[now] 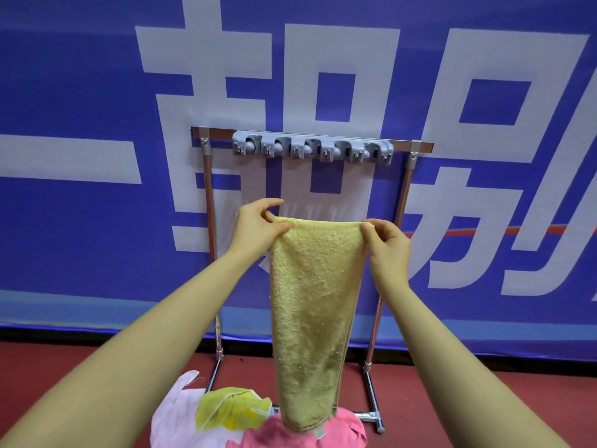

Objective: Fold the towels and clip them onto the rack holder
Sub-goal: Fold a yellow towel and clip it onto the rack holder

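Note:
A tan terry towel point(315, 305) hangs folded lengthwise in front of me. My left hand point(258, 229) pinches its top left corner and my right hand point(386, 245) pinches its top right corner, so the top edge is stretched level between them. The towel's lower end reaches down to a pile of cloths. Above and behind the towel, a grey clip holder point(312, 147) with several clips is fixed to the top bar of a metal rack point(208, 202). No towel hangs in the clips.
On the red floor at the rack's foot lie a pale pink cloth point(174, 412), a yellow-green cloth point(231, 407) and a bright pink towel point(290, 434). A blue banner point(80, 92) with large white characters stands right behind the rack.

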A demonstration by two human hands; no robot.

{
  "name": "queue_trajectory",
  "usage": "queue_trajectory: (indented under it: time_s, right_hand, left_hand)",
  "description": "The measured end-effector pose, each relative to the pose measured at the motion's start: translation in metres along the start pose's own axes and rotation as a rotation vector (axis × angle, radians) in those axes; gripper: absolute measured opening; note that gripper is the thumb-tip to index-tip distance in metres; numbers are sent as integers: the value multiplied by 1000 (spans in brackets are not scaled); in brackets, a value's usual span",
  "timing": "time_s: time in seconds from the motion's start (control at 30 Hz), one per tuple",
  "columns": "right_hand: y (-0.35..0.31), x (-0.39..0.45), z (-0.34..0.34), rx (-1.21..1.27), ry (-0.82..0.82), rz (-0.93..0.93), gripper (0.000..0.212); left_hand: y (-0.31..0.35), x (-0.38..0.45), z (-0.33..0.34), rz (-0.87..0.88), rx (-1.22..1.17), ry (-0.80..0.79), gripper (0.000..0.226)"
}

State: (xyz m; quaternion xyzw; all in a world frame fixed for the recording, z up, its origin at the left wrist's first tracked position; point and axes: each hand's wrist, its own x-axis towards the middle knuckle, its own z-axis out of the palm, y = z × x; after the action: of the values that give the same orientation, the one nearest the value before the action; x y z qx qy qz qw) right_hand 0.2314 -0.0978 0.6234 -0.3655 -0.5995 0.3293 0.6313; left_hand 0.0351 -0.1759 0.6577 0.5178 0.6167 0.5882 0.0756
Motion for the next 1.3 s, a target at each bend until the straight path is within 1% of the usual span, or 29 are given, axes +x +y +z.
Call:
queue_trajectory:
  time_s: [0.1,0.2,0.27,0.4,0.47,0.53,0.57,0.63,0.7,0.87,0.93,1.0,1.07,1.17,1.23,1.3]
  right_hand:
    - [3,1,1,22,12,17,9]
    - [4,4,1,13,9,13,8]
    - [5,5,3,8,21,24,8]
    - [12,4,5,30,52,91,8]
    - [16,2,7,27,58,115,8]
    - [20,-2,10,29,59,132,8]
    - [21,-5,12,34,63,141,7]
    - [23,-9,16,40,63,155,7]
    - [25,-12,18,39,52,171,7]
    - [21,-14,21,70,49,198,8]
    - [18,-14,21,85,44,198,8]
    - [14,-15,20,106,33,196,8]
    - [11,-16,18,125,11,193,8]
    - [8,-17,16,140,-13,199,7]
    - [6,-17,16,148,-26,200,7]
    - [4,-17,15,152,-41,194,8]
  left_hand:
    - [-6,0,0,-21,23,-36,30]
    - [-10,2,-2,-26,113,-127,8]
    - [-10,4,-5,-27,125,-170,5]
    - [-9,5,-12,-2,48,-297,10]
    - [-10,4,-15,10,19,-394,20]
    - [-11,2,-18,40,25,-484,28]
    - [-11,1,-19,52,40,-510,27]
    - [-10,-1,-22,51,68,-534,20]
    - [-10,-4,-24,14,68,-539,17]
    - [-8,-6,-27,-54,-62,-576,12]
    - [-6,-6,-25,-97,-155,-600,19]
    - [-4,-6,-21,-171,-276,-628,31]
    - [-3,-6,-20,-194,-344,-669,40]
    - [-4,-7,-22,-155,-356,-738,34]
    - [-4,-7,-22,-149,-347,-730,32]
    - [-3,-7,-20,-144,-333,-688,31]
